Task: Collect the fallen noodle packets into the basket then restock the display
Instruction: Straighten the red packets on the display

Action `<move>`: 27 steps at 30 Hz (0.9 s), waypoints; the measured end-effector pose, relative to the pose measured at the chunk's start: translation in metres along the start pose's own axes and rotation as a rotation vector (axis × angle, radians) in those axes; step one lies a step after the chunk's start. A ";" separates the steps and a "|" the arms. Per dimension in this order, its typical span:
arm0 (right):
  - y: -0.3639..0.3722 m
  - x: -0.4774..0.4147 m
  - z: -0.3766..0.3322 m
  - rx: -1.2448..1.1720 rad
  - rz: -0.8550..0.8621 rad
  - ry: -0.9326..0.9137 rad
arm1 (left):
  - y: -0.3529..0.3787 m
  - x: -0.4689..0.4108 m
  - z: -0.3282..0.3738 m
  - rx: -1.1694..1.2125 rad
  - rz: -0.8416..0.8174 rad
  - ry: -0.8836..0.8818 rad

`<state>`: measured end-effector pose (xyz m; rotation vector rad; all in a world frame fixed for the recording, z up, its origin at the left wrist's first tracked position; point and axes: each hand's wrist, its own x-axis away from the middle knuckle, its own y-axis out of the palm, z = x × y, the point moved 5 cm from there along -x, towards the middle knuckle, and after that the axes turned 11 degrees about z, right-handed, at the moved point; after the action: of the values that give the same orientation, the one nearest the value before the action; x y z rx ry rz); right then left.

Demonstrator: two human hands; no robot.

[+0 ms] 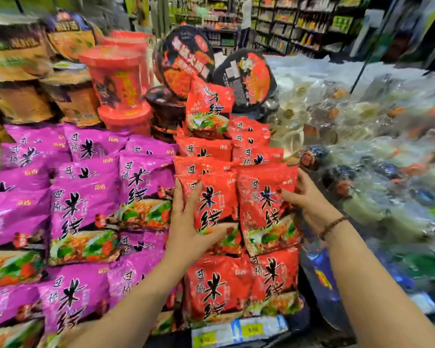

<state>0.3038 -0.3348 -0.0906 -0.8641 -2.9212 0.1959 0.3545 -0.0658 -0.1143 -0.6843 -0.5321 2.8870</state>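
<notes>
On display [236,332], L hand [186,222] grips red pkt [217,197]

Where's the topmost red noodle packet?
Head view, centre: topmost red packet stands atop the red stack, before the black bowls, right of the red tubs.

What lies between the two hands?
In the head view, two red packets side by side: left hand grips the left packet, right hand the right packet.
</notes>
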 end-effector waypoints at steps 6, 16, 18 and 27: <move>0.017 0.003 0.008 -0.029 0.105 -0.017 | 0.004 -0.005 -0.002 -0.142 -0.011 0.020; 0.006 -0.010 0.025 -0.010 0.316 -0.106 | 0.007 -0.006 0.002 -0.196 -0.030 -0.031; 0.008 -0.013 0.021 0.049 0.251 -0.110 | 0.007 -0.007 0.002 -0.209 -0.028 -0.038; -0.023 -0.039 -0.019 -0.056 0.206 -0.075 | -0.023 -0.028 0.011 -0.135 0.201 -0.054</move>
<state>0.3264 -0.3734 -0.0704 -1.1929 -2.9143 0.1643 0.3751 -0.0535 -0.0859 -0.7190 -0.7091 3.0860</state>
